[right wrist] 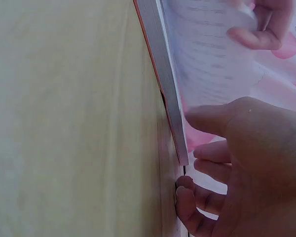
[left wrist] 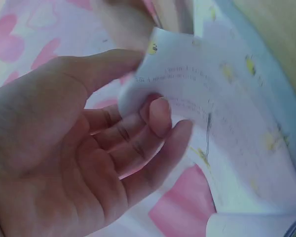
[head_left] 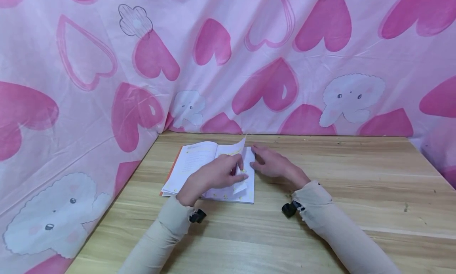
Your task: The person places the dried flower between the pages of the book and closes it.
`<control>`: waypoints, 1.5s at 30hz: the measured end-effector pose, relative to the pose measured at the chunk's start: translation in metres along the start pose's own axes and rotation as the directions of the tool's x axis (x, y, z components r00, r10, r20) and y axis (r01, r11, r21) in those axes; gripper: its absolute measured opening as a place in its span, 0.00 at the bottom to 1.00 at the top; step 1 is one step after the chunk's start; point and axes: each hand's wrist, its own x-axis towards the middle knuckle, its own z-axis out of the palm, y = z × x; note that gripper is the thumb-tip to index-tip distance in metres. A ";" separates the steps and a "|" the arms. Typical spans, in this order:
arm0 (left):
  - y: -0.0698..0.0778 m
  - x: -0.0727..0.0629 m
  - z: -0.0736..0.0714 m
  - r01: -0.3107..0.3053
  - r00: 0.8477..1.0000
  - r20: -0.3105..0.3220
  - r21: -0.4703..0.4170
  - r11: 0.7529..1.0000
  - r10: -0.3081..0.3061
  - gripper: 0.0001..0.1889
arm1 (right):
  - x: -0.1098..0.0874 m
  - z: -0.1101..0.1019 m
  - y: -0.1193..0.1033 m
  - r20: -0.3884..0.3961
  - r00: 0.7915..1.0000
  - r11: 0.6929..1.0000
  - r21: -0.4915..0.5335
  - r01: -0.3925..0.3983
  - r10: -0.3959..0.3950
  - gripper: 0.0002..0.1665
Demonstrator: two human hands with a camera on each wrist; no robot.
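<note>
An open book (head_left: 196,159) with printed text and small yellow pictures lies on the table. My left hand (head_left: 217,174) reaches over its right half and pinches a page (left wrist: 180,64), which is lifted and bent. In the left wrist view the page's corner sits between thumb and fingers. At the book's right edge is my right hand (head_left: 276,165), its fingers loosely bent and holding nothing. The right wrist view has its thumb (right wrist: 209,119) at the edge of the thick page block (right wrist: 160,59); whether it presses there I cannot tell.
The wooden table (head_left: 356,179) extends to the right and in front of the book. A pink curtain with hearts (head_left: 265,88) hangs along the back and left sides. Small black cameras (head_left: 290,210) are strapped at both wrists, over beige sleeves (head_left: 342,226).
</note>
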 end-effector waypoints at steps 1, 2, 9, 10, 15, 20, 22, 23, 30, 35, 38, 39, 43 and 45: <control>-0.001 0.000 -0.002 0.004 1.000 -0.031 0.004 1.000 -0.004 0.09 | 0.000 0.000 0.000 0.009 1.000 1.000 -0.010 -0.006 0.006 0.45; -0.002 0.000 -0.004 0.012 0.998 -0.059 0.009 1.000 -0.012 0.11 | 0.000 0.001 -0.001 0.018 1.000 1.000 -0.017 -0.017 0.018 0.45; -0.009 0.000 -0.017 0.043 0.993 -0.111 0.032 0.999 -0.039 0.07 | 0.000 0.001 -0.001 0.029 0.998 0.998 -0.020 -0.051 0.052 0.44; -0.009 0.000 -0.018 0.047 0.994 -0.104 0.029 0.998 -0.044 0.08 | 0.000 0.001 -0.001 0.030 0.998 0.999 -0.017 -0.051 0.051 0.44; -0.012 0.000 -0.024 0.076 0.986 -0.148 -0.013 0.997 -0.077 0.10 | 0.001 0.000 -0.001 0.034 0.998 0.999 -0.010 -0.047 0.048 0.43; -0.013 0.003 -0.026 0.079 0.945 -0.308 -0.102 0.992 -0.107 0.06 | 0.001 0.000 -0.001 0.040 0.998 0.999 -0.004 -0.052 0.053 0.43; -0.013 0.003 -0.028 0.078 0.929 -0.352 -0.121 0.990 -0.116 0.06 | 0.001 0.000 -0.001 0.041 0.998 0.998 -0.005 -0.056 0.056 0.43; -0.013 0.003 -0.029 0.081 0.923 -0.365 -0.127 0.989 -0.123 0.05 | 0.001 0.000 -0.002 0.043 0.997 0.998 -0.003 -0.060 0.060 0.44; -0.012 0.000 -0.034 0.106 0.910 -0.384 -0.149 0.983 -0.156 0.06 | 0.000 0.000 -0.002 0.048 0.996 0.997 0.001 -0.075 0.075 0.44; -0.015 -0.005 -0.040 0.131 0.888 -0.418 -0.165 0.977 -0.190 0.09 | 0.000 0.001 -0.001 0.043 0.997 0.997 -0.003 -0.071 0.071 0.44; -0.019 -0.009 -0.044 0.171 0.873 -0.439 -0.136 0.976 -0.214 0.11 | 0.000 0.001 -0.002 0.044 0.997 0.998 -0.006 -0.070 0.070 0.44; -0.021 -0.011 -0.046 0.184 0.870 -0.441 -0.123 0.975 -0.219 0.12 | 0.000 0.001 -0.002 0.044 0.996 0.997 -0.006 -0.073 0.074 0.44; -0.028 -0.018 -0.054 0.214 0.868 -0.442 -0.075 0.974 -0.225 0.12 | 0.001 0.002 -0.001 0.044 0.997 0.998 -0.015 -0.061 0.062 0.44; -0.031 -0.021 -0.057 0.225 0.872 -0.430 -0.069 0.972 -0.232 0.12 | 0.001 0.002 -0.002 0.042 0.998 0.998 -0.019 -0.053 0.053 0.43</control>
